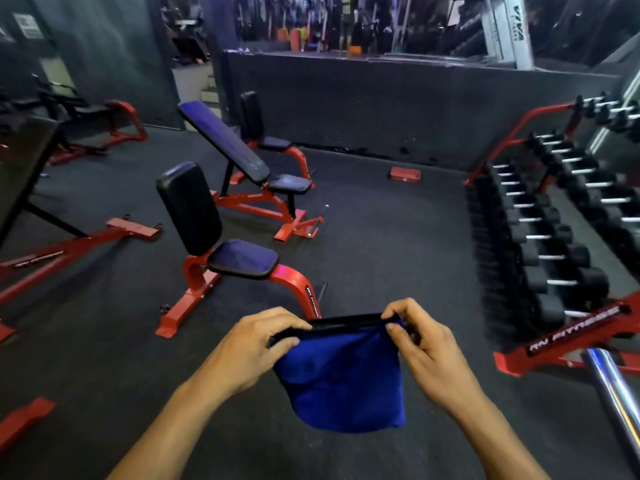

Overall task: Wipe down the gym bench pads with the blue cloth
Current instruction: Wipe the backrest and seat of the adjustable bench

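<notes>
Both hands, left hand (250, 344) and right hand (425, 348), pinch the top edge of a hanging blue cloth (341, 374) just before a red-framed upright seat bench with black pads (221, 237), an inclined black-padded bench (239, 150) behind it, a red dumbbell rack (540, 216) at right.

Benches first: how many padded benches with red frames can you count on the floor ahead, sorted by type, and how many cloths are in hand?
Upright seat benches: 2, the near one and the far one
Incline benches: 1
Blue cloths: 1, pinched by left hand and right hand
Total: 4
</notes>
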The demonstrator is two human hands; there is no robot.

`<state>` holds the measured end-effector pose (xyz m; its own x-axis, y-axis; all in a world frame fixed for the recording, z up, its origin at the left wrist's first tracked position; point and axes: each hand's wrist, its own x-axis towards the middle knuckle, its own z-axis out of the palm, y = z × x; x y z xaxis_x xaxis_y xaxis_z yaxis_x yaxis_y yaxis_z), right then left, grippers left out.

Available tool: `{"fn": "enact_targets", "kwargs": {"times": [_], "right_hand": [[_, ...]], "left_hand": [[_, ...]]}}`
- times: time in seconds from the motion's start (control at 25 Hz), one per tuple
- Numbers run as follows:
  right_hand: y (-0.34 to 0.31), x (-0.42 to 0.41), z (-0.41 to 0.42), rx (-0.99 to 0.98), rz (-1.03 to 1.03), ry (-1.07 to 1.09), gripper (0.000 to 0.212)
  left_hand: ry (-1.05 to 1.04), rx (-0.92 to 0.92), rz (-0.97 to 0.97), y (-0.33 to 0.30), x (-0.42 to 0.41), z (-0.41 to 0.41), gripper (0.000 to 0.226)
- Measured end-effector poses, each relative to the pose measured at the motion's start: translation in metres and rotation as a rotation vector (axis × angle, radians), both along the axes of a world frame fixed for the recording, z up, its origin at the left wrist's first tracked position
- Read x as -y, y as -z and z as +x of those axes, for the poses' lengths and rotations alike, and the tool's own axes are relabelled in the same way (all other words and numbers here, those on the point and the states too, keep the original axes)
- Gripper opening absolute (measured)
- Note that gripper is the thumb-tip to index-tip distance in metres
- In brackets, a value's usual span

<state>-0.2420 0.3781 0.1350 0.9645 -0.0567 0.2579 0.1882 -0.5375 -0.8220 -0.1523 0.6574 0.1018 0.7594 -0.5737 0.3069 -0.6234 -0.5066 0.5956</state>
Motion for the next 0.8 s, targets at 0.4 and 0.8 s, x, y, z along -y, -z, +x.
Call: {"fn": "enact_targets", "kwargs": {"times": [0.4, 0.8], "right_hand": [[0.005, 0.052, 0.181, 0.008, 0.108, -0.149, 0.033], [0.010, 0.030, 0.320, 0.054, -0.054, -0.326, 0.024]], "left_hand": [[-0.333, 0.119, -0.150, -0.026, 0.046, 0.128, 0.025], [-0.457, 0.046, 0.022, -0.033, 0.010, 0.196, 0.023]]}}
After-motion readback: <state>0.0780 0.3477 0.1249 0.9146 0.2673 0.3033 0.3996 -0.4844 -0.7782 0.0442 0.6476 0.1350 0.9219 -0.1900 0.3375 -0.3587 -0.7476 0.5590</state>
